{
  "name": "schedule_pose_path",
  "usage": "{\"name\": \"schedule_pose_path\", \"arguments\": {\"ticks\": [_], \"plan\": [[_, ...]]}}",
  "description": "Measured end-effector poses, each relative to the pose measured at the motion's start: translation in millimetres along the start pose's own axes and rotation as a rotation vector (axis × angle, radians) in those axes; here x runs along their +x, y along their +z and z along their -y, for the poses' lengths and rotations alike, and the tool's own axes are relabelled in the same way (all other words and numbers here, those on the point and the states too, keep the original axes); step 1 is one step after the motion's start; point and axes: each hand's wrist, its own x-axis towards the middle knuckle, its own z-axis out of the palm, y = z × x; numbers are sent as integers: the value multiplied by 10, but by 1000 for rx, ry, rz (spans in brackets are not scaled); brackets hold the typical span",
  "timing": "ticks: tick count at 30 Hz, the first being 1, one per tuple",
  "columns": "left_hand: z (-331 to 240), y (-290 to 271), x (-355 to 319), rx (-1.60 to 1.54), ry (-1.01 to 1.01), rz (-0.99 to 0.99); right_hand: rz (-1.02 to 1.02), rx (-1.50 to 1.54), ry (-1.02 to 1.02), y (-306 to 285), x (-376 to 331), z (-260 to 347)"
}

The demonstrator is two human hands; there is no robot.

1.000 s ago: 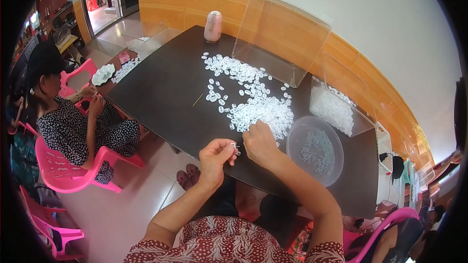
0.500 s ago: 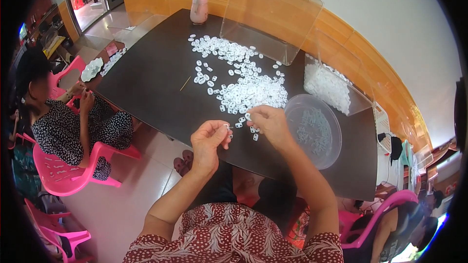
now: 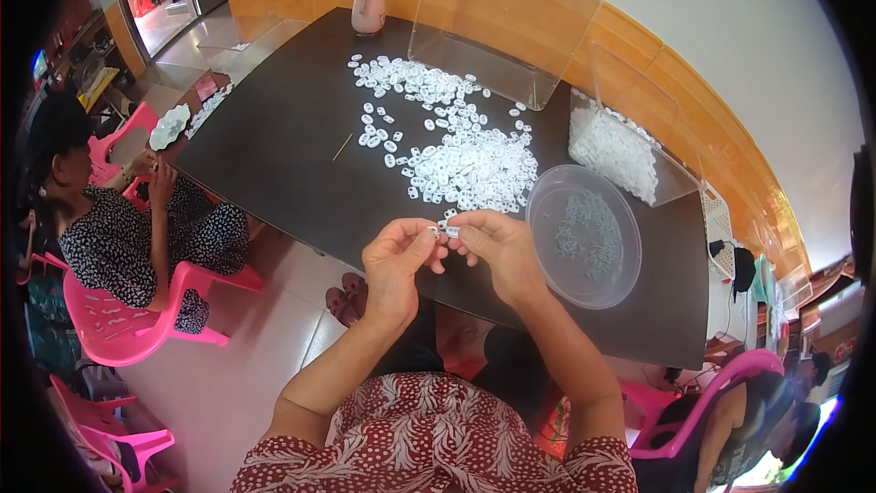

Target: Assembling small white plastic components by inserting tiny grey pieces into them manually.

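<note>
Over the near edge of the dark table, my two hands almost meet at the fingertips. My right hand [image 3: 500, 254] pinches a small white plastic piece with holes [image 3: 453, 232] between thumb and fingers. Facing it, my left hand [image 3: 392, 260] is closed in a pinch on a small light-coloured part [image 3: 433, 231], mostly covered by the fingertips. Just beyond lies a heap of white plastic pieces [image 3: 479, 169], some oval and some squarish. To the right stands a round translucent tub [image 3: 630, 288] holding many small grey pins [image 3: 589, 233].
A clear bin [image 3: 680, 184] of white parts stands at the back right, beside an upright clear bin [image 3: 506, 9]. A pink bottle [image 3: 369, 5] and a thin stick [image 3: 343, 146] are on the table [image 3: 274, 155]. A seated person [image 3: 128, 228] works at left.
My right hand has moved left and nearer to me from the heap's edge, bringing its white piece up against my left hand's fingertips. The left hand has moved only slightly.
</note>
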Motion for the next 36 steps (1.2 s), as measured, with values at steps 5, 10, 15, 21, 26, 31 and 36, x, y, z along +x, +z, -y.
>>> {"name": "schedule_pose_path", "arguments": {"ticks": [5, 10, 15, 21, 26, 31, 36], "plan": [[9, -60, -45, 13, -8, 4, -107, 85, -26, 35, -52, -42], [6, -62, -102, 43, -6, 29, -159, 170, 51, 107, -77, -79], [10, -66, -154, 51, 4, 40, -214, 215, 75, 161, -75, -92], [27, -85, -165, 97, 11, 46, -197, 195, 67, 210, -83, -97], [16, -92, -176, 95, -7, 44, -138, 132, 67, 200, -88, -52], [-6, -96, -187, 89, 5, 59, -121, 126, 64, 197, -91, -74], [-39, -90, -202, 84, 13, 63, -137, 135, 39, 221, -97, -63]]}}
